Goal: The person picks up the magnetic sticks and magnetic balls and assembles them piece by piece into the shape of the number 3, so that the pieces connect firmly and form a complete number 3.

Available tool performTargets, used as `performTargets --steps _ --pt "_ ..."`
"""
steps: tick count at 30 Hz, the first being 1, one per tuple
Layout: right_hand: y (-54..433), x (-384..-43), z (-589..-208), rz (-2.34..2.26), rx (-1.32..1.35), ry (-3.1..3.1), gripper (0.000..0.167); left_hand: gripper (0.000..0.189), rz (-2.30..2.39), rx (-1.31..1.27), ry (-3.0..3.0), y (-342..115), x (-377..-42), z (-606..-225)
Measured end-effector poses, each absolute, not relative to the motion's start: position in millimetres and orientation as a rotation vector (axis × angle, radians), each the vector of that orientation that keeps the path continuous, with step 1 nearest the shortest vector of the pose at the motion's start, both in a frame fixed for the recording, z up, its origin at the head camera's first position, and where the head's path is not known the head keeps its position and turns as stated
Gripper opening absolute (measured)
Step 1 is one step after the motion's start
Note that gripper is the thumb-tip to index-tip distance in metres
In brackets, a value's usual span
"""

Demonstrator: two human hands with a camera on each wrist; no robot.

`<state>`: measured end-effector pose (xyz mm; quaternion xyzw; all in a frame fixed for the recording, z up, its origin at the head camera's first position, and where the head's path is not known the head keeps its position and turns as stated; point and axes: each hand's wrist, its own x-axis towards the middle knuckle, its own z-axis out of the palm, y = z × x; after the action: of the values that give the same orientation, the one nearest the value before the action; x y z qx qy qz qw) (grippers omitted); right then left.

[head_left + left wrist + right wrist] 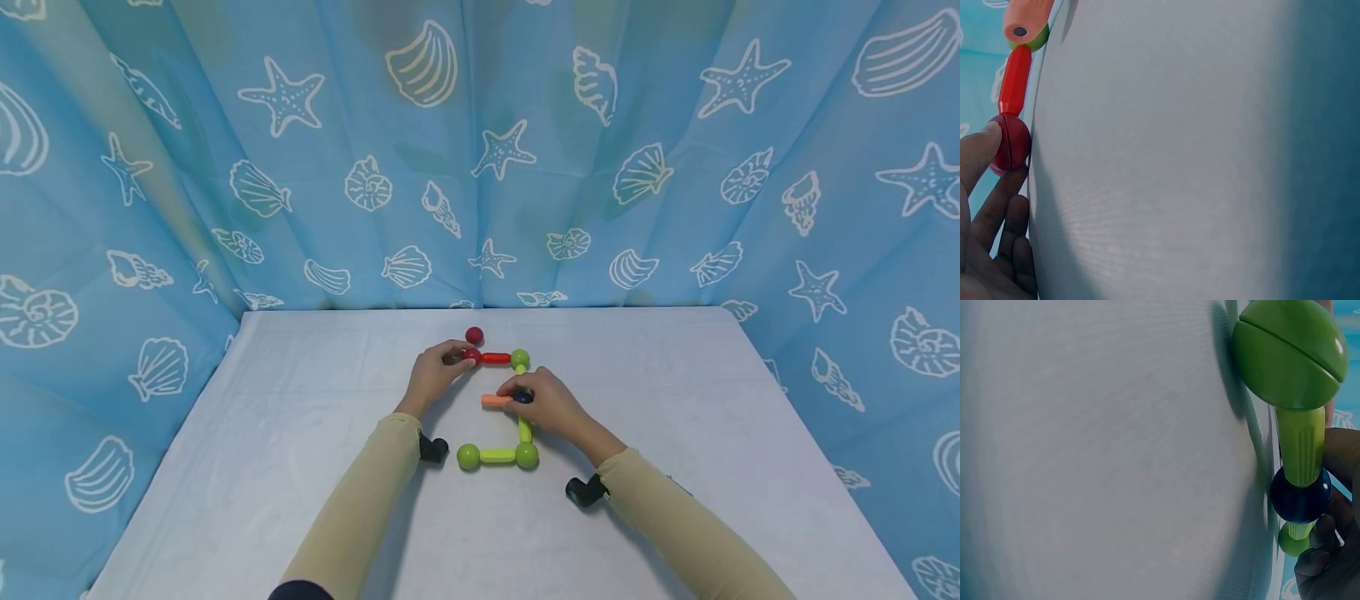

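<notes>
My left hand (438, 375) pinches a dark red ball (1013, 145) between thumb and fingers. From that ball a red rod (496, 358) runs to a green ball (521, 359) at the back corner. My right hand (551, 404) arches over a dark blue ball (1301, 495), pinching an orange rod (492, 401) beside it. The orange rod points left, its free end showing a dark round tip in the left wrist view. Yellow-green rods (1300, 447) join the blue ball to the back green ball and a front green ball (527, 455).
Another red ball (474, 336) lies just behind the held one. At the front, a lime rod (497, 456) links the corner ball to another green ball (468, 457). All this is on a white-covered table (315, 483), with a blue shell-print curtain (480, 217) behind.
</notes>
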<state>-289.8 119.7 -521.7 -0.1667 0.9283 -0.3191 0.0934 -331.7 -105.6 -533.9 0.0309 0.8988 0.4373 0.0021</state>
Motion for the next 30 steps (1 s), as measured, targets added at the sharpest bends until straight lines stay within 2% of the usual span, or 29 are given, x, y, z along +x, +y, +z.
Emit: performTargets --steps 30 --pt "124.0 -288.0 -521.4 -0.961 -0.518 2.799 0.024 0.033 1.375 0.076 2.815 -105.2 -332.2 -534.8"
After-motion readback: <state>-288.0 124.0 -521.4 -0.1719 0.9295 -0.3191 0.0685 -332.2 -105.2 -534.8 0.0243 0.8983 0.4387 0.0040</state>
